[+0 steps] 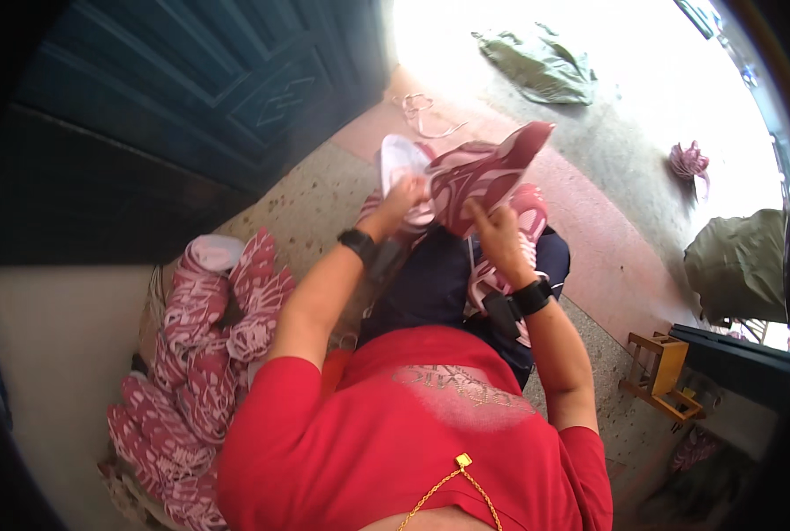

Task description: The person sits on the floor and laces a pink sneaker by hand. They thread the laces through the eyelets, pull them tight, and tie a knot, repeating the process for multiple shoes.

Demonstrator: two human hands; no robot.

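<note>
In front of my knees I hold up a dark pink and white shoe upper [479, 190], its pointed end tilted toward the far right. My right hand [498, 237] is closed on its near side. My left hand [404, 196] pinches a white, rounded piece [401, 157] at its left; whether the two are joined I cannot tell. More pink uppers [529, 208] rest on my lap under my right hand, partly hidden by it. Both wrists wear black bands.
A heap of pink and white uppers [187, 354] lies at my left. A pale cord [421, 115] is on the floor ahead, before a dark door [236, 97]. Green sacks [541, 66], a pink bundle [690, 161] and a small wooden stool [662, 376] are at the right.
</note>
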